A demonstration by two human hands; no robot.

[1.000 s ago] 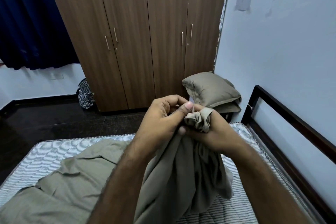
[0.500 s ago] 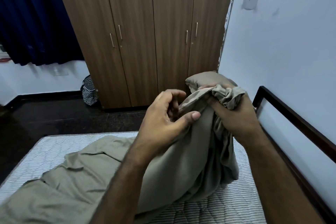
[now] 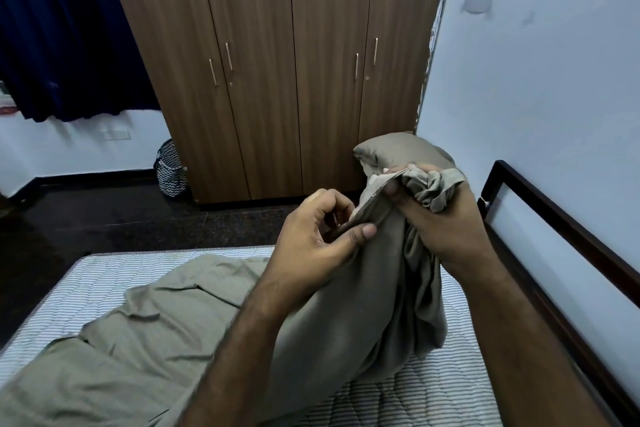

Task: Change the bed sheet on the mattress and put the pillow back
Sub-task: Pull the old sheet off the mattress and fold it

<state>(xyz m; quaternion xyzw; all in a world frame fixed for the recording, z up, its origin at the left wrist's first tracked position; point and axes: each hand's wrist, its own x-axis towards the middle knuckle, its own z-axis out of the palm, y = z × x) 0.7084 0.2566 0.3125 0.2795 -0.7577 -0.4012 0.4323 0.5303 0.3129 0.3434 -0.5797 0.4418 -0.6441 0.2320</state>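
Two hands are working the olive-grey bed sheet above the mattress; the right hand is gripping a bunched wad of the sheet's edge, fingers curled round the crumpled cloth, held up near the top rt of the bed; the left hand is sitting just beside it, lower & to the left, thumb pressing a flat hem strip against the curled fingers, i.e. pinching it; the hem is running taut between both hands, so they're close but not touching. Rest of the sheet is hanging down from the hands & trailing across the mattress toward the lower left, wrinkled, not spread out; the striped quilted mattress is showing bare at the far end & along the rt side. A pillow in matching cloth is sitting past the foot of the bed, partly hidden behind the right hand, against the wardrobe & by the wall; can't tell what it's resting on. Dark wood bed frame is running along the rt wall; a patterned basket is standing on the dark floor left of the wardrobe; a dark blue curtain is hanging at upper left.
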